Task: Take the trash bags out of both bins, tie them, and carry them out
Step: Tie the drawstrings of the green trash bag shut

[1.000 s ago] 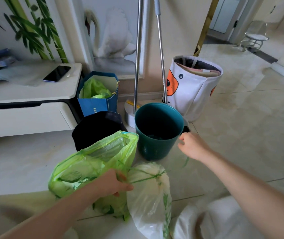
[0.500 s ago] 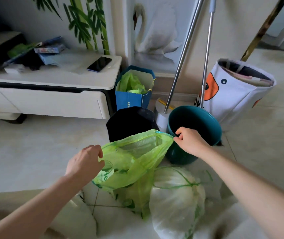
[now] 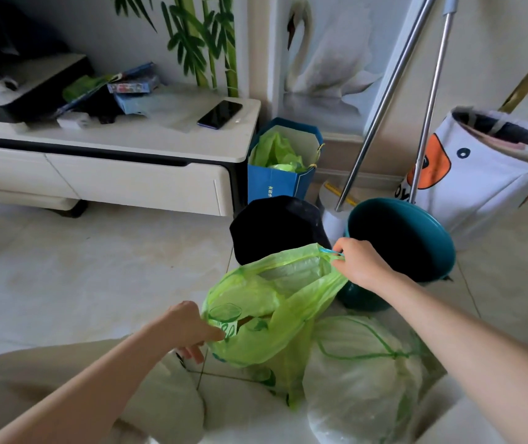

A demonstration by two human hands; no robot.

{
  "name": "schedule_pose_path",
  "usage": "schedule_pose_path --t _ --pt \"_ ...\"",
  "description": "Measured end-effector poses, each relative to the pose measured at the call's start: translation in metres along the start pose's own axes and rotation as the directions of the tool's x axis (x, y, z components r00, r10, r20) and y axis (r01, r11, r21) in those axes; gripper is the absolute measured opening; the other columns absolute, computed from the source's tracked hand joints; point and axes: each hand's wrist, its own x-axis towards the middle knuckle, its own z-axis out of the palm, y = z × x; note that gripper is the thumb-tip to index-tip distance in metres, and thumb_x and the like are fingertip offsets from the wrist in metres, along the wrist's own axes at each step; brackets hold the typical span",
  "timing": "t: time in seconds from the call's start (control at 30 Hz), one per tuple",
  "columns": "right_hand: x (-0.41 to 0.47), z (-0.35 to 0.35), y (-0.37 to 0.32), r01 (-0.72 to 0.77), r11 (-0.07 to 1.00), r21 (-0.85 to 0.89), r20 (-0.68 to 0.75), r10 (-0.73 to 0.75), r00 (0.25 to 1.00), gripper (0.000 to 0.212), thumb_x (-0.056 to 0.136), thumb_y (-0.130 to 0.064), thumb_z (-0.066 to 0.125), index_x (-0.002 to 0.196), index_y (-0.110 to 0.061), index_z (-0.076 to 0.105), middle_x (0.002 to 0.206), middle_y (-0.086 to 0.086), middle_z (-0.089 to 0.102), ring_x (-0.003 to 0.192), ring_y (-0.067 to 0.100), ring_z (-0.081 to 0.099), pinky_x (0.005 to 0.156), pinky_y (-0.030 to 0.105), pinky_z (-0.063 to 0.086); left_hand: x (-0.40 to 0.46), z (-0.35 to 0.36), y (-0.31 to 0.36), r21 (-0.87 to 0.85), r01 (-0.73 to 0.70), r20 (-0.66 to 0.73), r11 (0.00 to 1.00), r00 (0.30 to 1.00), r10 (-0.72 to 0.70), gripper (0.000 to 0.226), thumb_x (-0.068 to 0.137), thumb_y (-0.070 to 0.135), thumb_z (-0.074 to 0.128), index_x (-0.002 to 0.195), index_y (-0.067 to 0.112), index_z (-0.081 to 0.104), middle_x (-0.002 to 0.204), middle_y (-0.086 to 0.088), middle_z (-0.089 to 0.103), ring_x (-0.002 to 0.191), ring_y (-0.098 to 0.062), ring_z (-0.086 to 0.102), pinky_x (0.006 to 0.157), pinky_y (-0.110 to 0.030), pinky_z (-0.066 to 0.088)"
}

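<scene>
Green bag point(image 3: 275, 315) is hiding the teal bin's point(image 3: 416, 248) base and the black bin's point(image 3: 275, 229) front; contents w/in are showing only as blurred shapes. White bag point(image 3: 359, 376) is running off the bottom edge. Both mop poles point(image 3: 394, 88) are getting cut off at top.

No readable text; blurred white characters on blue paper bag point(image 3: 275, 187).
</scene>
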Motion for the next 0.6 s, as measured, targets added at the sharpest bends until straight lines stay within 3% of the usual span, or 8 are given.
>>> schedule_pose_path --t 0.07,0.13,0.2,0.37,0.47,0.6 --pt "-0.002 0.0 -0.002 0.001 1.0 0.008 -0.02 -0.001 1.0 0.01 0.09 -0.018 0.058 0.096 -0.012 0.064 0.072 0.003 0.058 0.056 0.014 0.053 0.057 0.033 0.046 0.001 0.006 -0.001 0.004 -0.006 0.044 1.0 0.999 0.006 0.03 0.079 0.03 0.073 0.074 0.004 0.058 0.053 0.0 0.068 0.047 -0.012 0.064 0.063 -0.025 0.059" --pt "-0.005 -0.001 -0.002 0.012 0.999 0.031 -0.032 -0.011 0.999 0.011 0.091 -0.018 0.057 0.09 -0.011 0.065 0.067 0.002 0.058 0.053 0.015 0.052 0.054 0.032 0.044 0.004 0.014 -0.002 0.043 -0.005 -0.022 0.999 1.0 0.006 0.025 0.076 0.024 0.073 0.075 0.004 0.058 0.054 -0.001 0.068 0.053 -0.016 0.065 0.069 -0.03 0.061" --pt "-0.007 -0.002 -0.004 0.026 0.999 0.036 -0.035 -0.025 0.999 0.014 0.091 -0.019 0.056 0.087 -0.011 0.066 0.065 0.003 0.06 0.054 0.017 0.054 0.053 0.034 0.045 0.006 0.021 -0.003 0.034 0.0 -0.117 0.999 0.993 0.004 0.019 0.075 0.016 0.068 0.073 0.005 0.054 0.057 -0.004 0.065 0.058 -0.02 0.067 0.066 -0.031 0.059" --pt "-0.012 -0.006 -0.011 0.067 0.998 -0.007 -0.038 -0.067 0.997 0.015 0.091 -0.023 0.055 0.086 -0.015 0.067 0.081 0.008 0.07 0.074 0.025 0.066 0.07 0.045 0.058 0.006 0.023 -0.003 -0.323 -0.101 -0.187 0.941 0.981 0.041 0.013 0.083 0.007 0.053 0.096 0.006 0.052 0.078 -0.017 0.073 0.07 -0.028 0.073 0.058 -0.034 0.054" --pt "-0.015 -0.01 -0.012 0.071 0.997 -0.04 -0.076 -0.074 0.994 0.018 0.091 -0.022 0.055 0.079 -0.015 0.066 0.073 0.006 0.068 0.066 0.024 0.063 0.061 0.04 0.056 -0.003 0.014 0.003 -0.559 -0.142 -0.19 0.817 0.981 0.04 0.011 0.088 0.003 0.057 0.097 0.007 0.055 0.077 -0.015 0.07 0.063 -0.023 0.069 0.071 -0.04 0.061" --pt "-0.024 -0.016 -0.015 0.091 0.988 -0.126 -0.103 -0.104 0.989 0.026 0.091 -0.02 0.055 0.065 -0.019 0.056 0.074 0.002 0.063 0.066 0.021 0.06 0.053 0.032 0.047 -0.02 0.0 0.009 -0.719 -0.207 -0.222 0.664 0.973 0.062 0.032 0.08 0.003 0.072 0.109 0.001 0.059 0.084 -0.016 0.071 0.07 -0.024 0.068 0.08 -0.043 0.059"
